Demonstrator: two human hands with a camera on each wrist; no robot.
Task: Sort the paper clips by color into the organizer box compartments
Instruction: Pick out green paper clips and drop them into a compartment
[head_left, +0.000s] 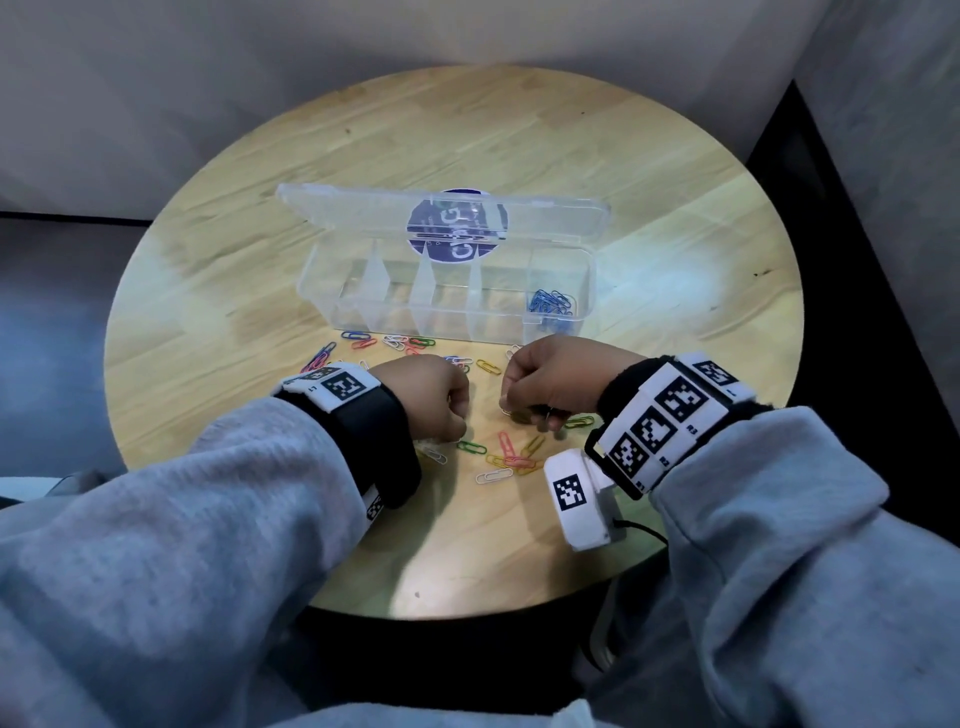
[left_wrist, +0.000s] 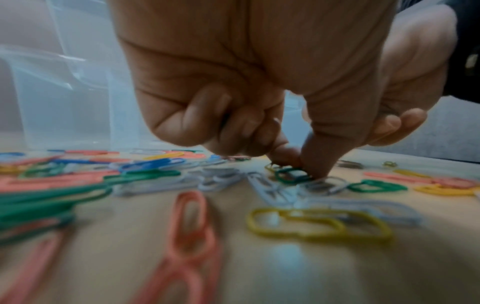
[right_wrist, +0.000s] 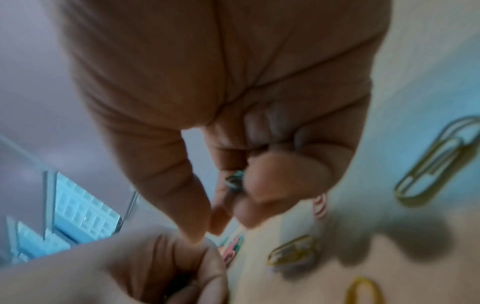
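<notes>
At the left of the head view, your left hand (head_left: 423, 397) sits low on the round table (head_left: 208, 291), fingers curled under. The left wrist view shows its thumb and forefinger tips pressed down on a green clip (left_wrist: 292, 175); the other fingers are folded into the palm. That clip lies directly under the tips, its long axis running left to right across that frame, with white clips (left_wrist: 322, 186) touching it on the near side, so I judge a clean pinch depends on lifting the green one alone.

Moving right, loose paper clips (head_left: 506, 457) of mixed colours lie scattered between and around both hands. Your right hand (head_left: 550, 382) is also curled; the right wrist view shows a greenish clip end held among its fingers (right_wrist: 272, 181), though blur keeps me from saying how many it holds.

In the upper centre of the head view stands the organizer box (head_left: 447, 291), lid open. Blue clips (head_left: 551, 306) fill its far-right compartment; the others look empty, though clear plastic and glare make that uncertain. The right hand is nearer the box's right end, the left nearer the middle.

Your hands hide some clips beneath them.
</notes>
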